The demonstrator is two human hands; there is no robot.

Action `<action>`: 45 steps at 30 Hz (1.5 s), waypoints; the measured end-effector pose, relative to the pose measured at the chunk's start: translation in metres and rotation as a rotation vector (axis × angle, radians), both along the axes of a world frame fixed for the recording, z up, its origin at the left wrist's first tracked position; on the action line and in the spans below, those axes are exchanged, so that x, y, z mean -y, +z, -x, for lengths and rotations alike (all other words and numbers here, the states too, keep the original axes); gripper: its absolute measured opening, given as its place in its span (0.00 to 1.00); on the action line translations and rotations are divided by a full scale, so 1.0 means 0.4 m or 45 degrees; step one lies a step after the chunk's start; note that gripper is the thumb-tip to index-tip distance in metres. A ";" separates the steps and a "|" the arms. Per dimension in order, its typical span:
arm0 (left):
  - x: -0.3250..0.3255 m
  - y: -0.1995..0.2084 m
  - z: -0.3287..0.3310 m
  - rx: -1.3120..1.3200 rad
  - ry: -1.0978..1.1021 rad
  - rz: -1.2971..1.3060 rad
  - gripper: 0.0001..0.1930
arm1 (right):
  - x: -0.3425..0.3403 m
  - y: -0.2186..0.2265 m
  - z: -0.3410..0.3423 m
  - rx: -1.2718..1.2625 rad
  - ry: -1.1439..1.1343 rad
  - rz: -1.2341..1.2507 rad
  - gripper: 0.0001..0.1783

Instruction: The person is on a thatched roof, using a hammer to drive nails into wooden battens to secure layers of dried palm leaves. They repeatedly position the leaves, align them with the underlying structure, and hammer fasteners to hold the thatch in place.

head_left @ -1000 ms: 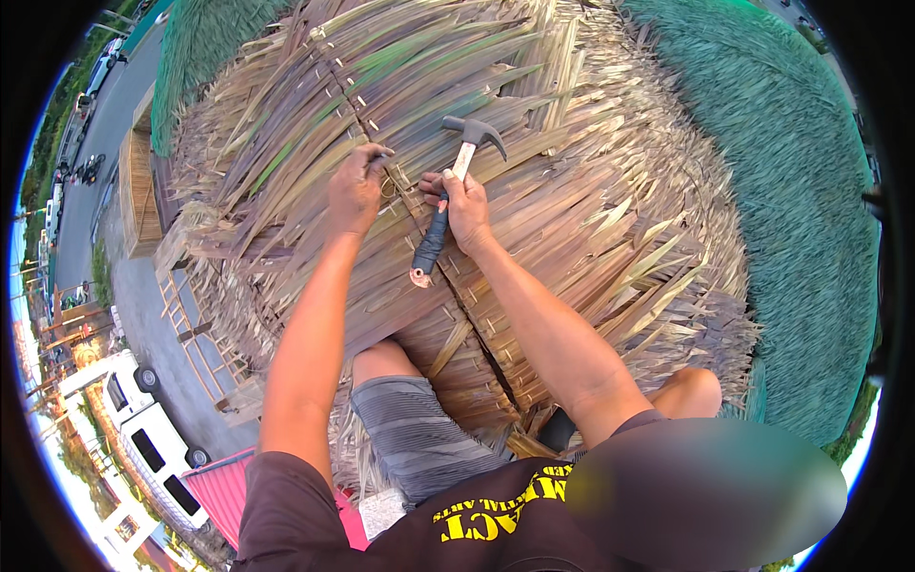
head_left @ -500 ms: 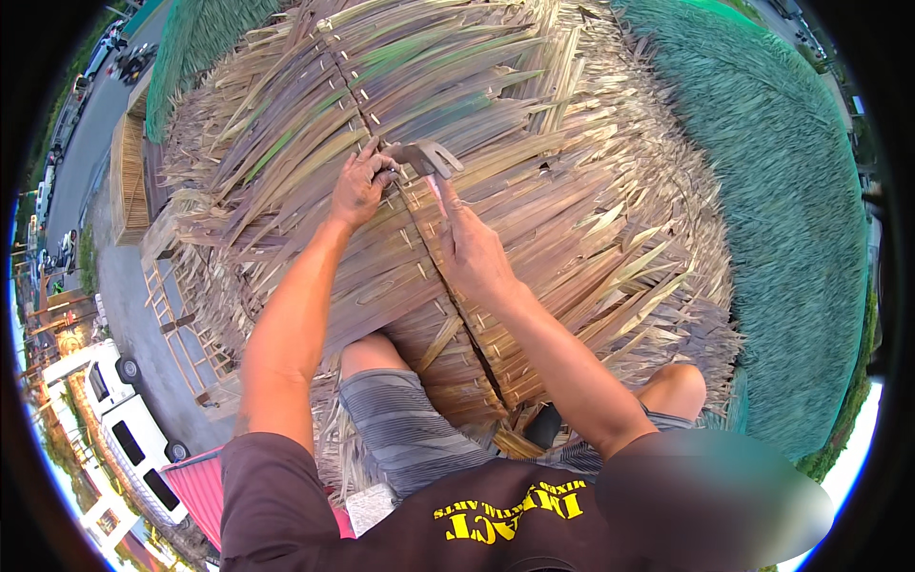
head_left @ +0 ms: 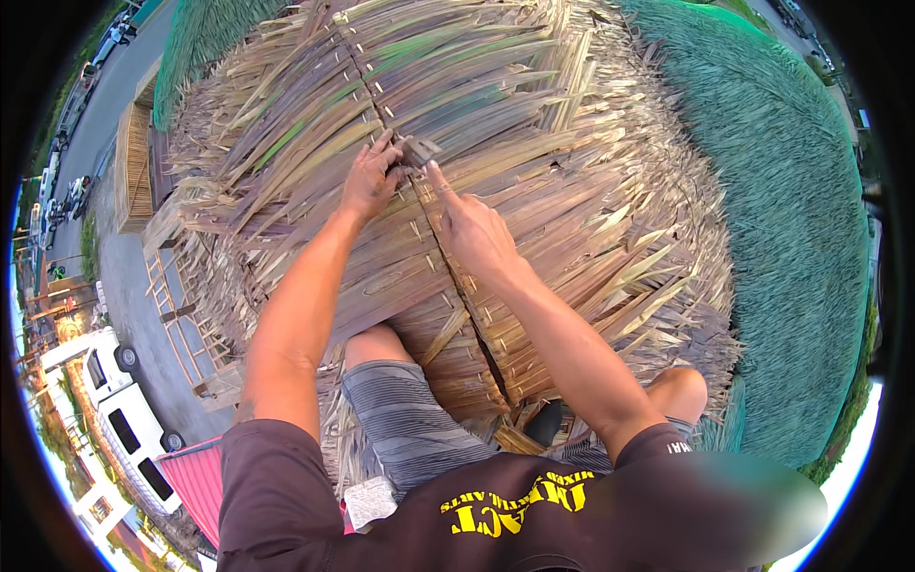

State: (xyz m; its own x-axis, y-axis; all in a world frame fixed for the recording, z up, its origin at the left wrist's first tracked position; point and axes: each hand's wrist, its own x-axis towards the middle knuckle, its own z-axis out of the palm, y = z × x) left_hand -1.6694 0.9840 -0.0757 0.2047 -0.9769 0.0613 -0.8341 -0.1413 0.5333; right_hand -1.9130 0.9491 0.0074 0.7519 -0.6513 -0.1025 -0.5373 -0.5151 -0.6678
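Note:
My right hand (head_left: 474, 232) is wrapped round a claw hammer (head_left: 419, 151), its index finger stretched along the handle. The hammer's metal head is down at the dark ridge seam (head_left: 444, 268) of a thatched roof. Just left of the head, my left hand (head_left: 369, 181) is on the seam, thumb and fingers drawn together. Whatever sits between those fingertips is too small to make out. Dried palm-leaf thatch (head_left: 534, 248) slopes away on both sides of the seam, with short pale stitches along it.
Green netting-like thatch (head_left: 791, 229) stands to the right. Down on the left are a wooden ladder-like frame (head_left: 181, 324), a slatted bamboo structure (head_left: 133, 172), a white vehicle (head_left: 133, 429) and a pink corrugated sheet (head_left: 195, 481). My knees straddle the ridge.
The hammer head has come down from a raised, claw-up tilt onto the seam beside my left fingers. My left hand stays at nearly the same spot on the ridge.

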 end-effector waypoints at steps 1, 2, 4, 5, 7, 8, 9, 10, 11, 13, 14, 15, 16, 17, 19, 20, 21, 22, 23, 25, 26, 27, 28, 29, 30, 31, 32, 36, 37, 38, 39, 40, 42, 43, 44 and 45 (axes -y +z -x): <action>0.000 0.006 0.000 -0.013 -0.021 0.007 0.12 | -0.001 -0.002 -0.002 0.068 -0.028 0.003 0.44; 0.002 0.012 -0.001 -0.026 -0.016 -0.034 0.13 | 0.001 -0.005 -0.005 0.195 -0.059 0.050 0.43; -0.001 0.020 -0.001 -0.023 -0.030 -0.071 0.17 | -0.002 -0.017 -0.007 0.254 -0.053 0.071 0.43; -0.004 0.021 -0.001 -0.001 -0.049 -0.060 0.20 | -0.005 -0.024 -0.006 0.223 -0.039 0.041 0.43; -0.007 0.021 -0.004 0.010 -0.070 -0.057 0.25 | -0.006 -0.040 -0.005 0.130 -0.055 0.039 0.43; -0.008 0.018 -0.006 0.001 -0.078 -0.067 0.27 | -0.008 -0.047 -0.005 0.115 -0.084 0.055 0.43; -0.005 0.017 -0.010 -0.014 -0.082 -0.022 0.29 | -0.009 -0.053 -0.005 0.171 -0.093 0.030 0.43; -0.005 0.013 -0.010 0.037 -0.075 -0.089 0.30 | -0.014 -0.059 -0.004 0.298 -0.119 0.045 0.43; -0.002 0.012 -0.014 0.073 -0.066 -0.114 0.31 | -0.019 -0.063 -0.004 0.330 -0.138 -0.005 0.43; 0.003 0.011 -0.016 0.086 -0.074 -0.174 0.34 | -0.024 -0.069 -0.009 0.153 -0.082 0.015 0.44; 0.003 0.012 -0.018 -0.054 -0.076 -0.205 0.34 | -0.020 -0.068 -0.014 0.005 -0.055 -0.017 0.44; -0.003 0.014 -0.015 -0.158 -0.056 -0.249 0.35 | -0.023 -0.066 -0.016 0.110 -0.090 0.040 0.45; -0.010 0.021 -0.019 -0.272 -0.041 -0.198 0.36 | -0.016 -0.063 -0.021 0.206 -0.112 0.091 0.45; -0.028 0.026 -0.010 0.104 -0.147 -0.076 0.38 | -0.015 -0.059 -0.023 0.362 -0.136 0.178 0.46; -0.100 0.048 -0.006 -0.168 -0.031 -0.239 0.37 | -0.003 -0.054 -0.026 0.095 -0.069 0.114 0.46; -0.142 0.066 0.002 -0.296 0.019 -0.346 0.37 | -0.001 -0.054 -0.023 -0.071 -0.003 0.043 0.46; -0.192 0.090 0.007 -0.226 0.126 -0.573 0.35 | 0.008 -0.053 -0.025 -0.105 -0.003 -0.032 0.47; -0.254 0.120 0.016 -0.143 0.065 -0.574 0.34 | -0.001 -0.056 -0.021 -0.045 -0.028 0.003 0.47; -0.320 0.154 0.030 -0.072 0.033 -0.552 0.32 | 0.002 -0.059 -0.021 -0.040 -0.012 0.019 0.47; -0.483 0.245 0.078 -0.191 0.032 -0.475 0.30 | -0.030 -0.068 -0.009 -0.085 -0.040 -0.102 0.45; -0.559 0.301 0.100 -0.224 0.107 -0.608 0.29 | -0.046 -0.069 -0.006 -0.125 -0.059 -0.208 0.43; -0.654 0.358 0.146 -0.283 0.199 -0.721 0.28 | -0.083 -0.069 0.011 0.023 -0.076 -0.099 0.41; -0.743 0.414 0.197 -0.318 0.203 -0.756 0.28 | -0.086 -0.062 0.001 -0.027 -0.046 -0.139 0.40; -0.815 0.466 0.234 -0.347 0.196 -0.719 0.27 | -0.115 -0.052 -0.002 0.080 -0.015 -0.021 0.40; -0.880 0.503 0.272 -0.330 0.218 -0.826 0.26 | -0.129 -0.036 -0.002 -0.026 0.041 -0.034 0.39; -0.943 0.531 0.317 -0.332 0.228 -0.940 0.25 | -0.153 -0.018 0.002 -0.138 0.056 -0.009 0.38; -0.991 0.551 0.352 -0.333 0.253 -1.064 0.24 | -0.179 0.005 -0.012 -0.093 0.175 -0.083 0.35; -1.162 0.590 0.492 -0.487 0.457 -1.072 0.19 | -0.336 0.088 -0.054 -0.081 0.619 0.012 0.18; -1.205 0.606 0.534 -0.501 0.425 -1.141 0.18 | -0.377 0.097 -0.059 -0.148 0.761 0.114 0.18; -1.256 0.626 0.588 -0.988 0.405 -1.302 0.16 | -0.410 0.100 -0.072 -0.234 0.859 0.117 0.20; -1.307 0.646 0.656 -0.970 0.063 -1.356 0.17 | -0.440 0.093 -0.070 -0.247 0.926 0.267 0.17; -1.344 0.653 0.736 -1.307 0.213 -1.565 0.18 | -0.455 0.081 -0.064 -0.180 0.972 0.266 0.17; -1.414 0.647 0.924 -1.281 0.374 -1.442 0.19 | -0.464 0.042 -0.037 -0.168 0.798 0.394 0.17; -1.427 0.616 1.017 -1.101 0.585 -1.311 0.17 | -0.458 0.018 -0.015 -0.189 0.670 0.381 0.16; -1.430 0.571 1.098 -0.907 0.731 -1.220 0.16 | -0.448 -0.004 -0.003 -0.186 0.732 0.431 0.16; -1.414 0.507 1.169 -0.841 1.121 -1.205 0.15 | -0.438 -0.024 0.009 -0.369 0.791 0.457 0.15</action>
State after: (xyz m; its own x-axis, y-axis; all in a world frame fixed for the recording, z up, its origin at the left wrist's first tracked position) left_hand -2.1368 1.5496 0.1272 0.4830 -0.1424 -0.8640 0.0633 -0.9784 0.1967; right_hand -1.9165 1.1243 -0.0023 0.9655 -0.1492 -0.2132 -0.2067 -0.9375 -0.2799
